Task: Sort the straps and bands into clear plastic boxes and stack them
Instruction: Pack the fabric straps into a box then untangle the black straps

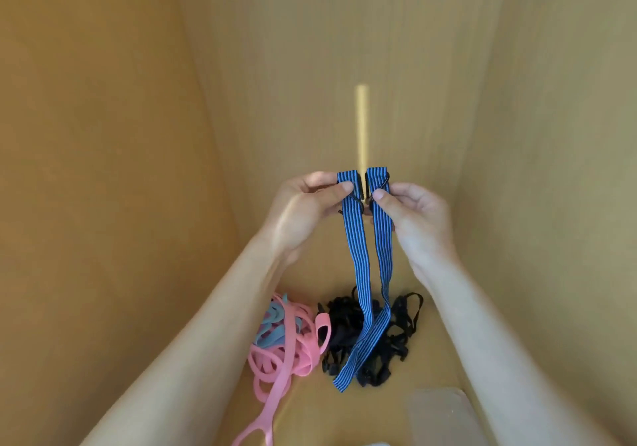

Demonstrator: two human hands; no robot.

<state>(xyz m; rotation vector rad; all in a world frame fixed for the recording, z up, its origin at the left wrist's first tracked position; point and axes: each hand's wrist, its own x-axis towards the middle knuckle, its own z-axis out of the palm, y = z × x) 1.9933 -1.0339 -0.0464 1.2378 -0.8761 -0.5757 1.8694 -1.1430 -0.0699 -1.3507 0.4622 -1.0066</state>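
Wooden worktop [138, 204]. One pile of pink and blue bands [282, 338] near its front edge; one tangle of black straps [375, 342] touching it on the right. One clear plastic box [441, 414], front right, contents indiscernible. One blue striped strap [365, 273] held up doubled; left hand [303, 211] and right hand [413, 218] each pinch one top end.

Head-worn view, facing forward and down, close over wooden surface [138, 135]

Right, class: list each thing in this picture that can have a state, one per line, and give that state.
Left hand: pinching the blue striped strap's left top end.
Right hand: pinching its right top end.
Blue striped strap: held up, hanging doubled, bottom resting on the black pile.
Pink and blue bands: tangled heap, lying loose.
Black straps: tangled pile, lying loose.
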